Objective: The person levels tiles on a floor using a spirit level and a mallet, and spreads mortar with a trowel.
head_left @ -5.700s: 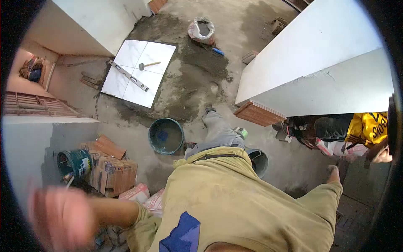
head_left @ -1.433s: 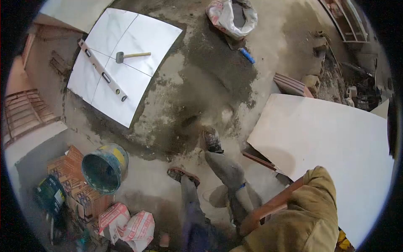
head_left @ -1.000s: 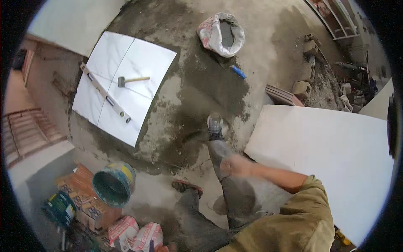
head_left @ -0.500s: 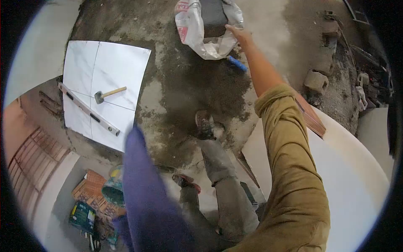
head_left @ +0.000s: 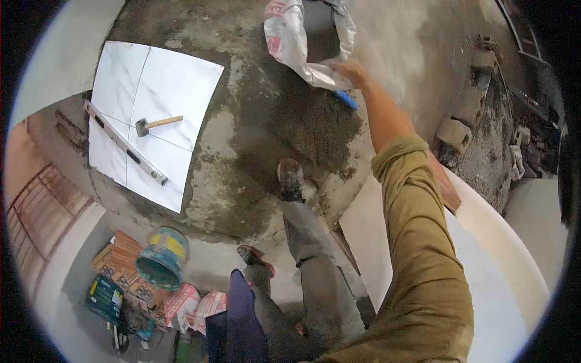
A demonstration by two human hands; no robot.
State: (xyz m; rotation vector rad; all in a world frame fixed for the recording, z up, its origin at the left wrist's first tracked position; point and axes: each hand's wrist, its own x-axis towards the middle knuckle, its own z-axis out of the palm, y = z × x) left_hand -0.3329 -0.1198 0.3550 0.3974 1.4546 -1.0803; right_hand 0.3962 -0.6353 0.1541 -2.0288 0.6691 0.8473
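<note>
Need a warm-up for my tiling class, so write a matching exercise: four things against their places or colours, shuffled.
Column 1
1. Mallet
2. Bucket
3. Right hand
4. Small blue object

Column 2
A. Gripping the rim of the open sack
B. Lying on the white tiles
C. On the floor, close beside the sack
D. Teal with a yellow band

Right pairs: 1-B, 2-D, 3-A, 4-C
</note>
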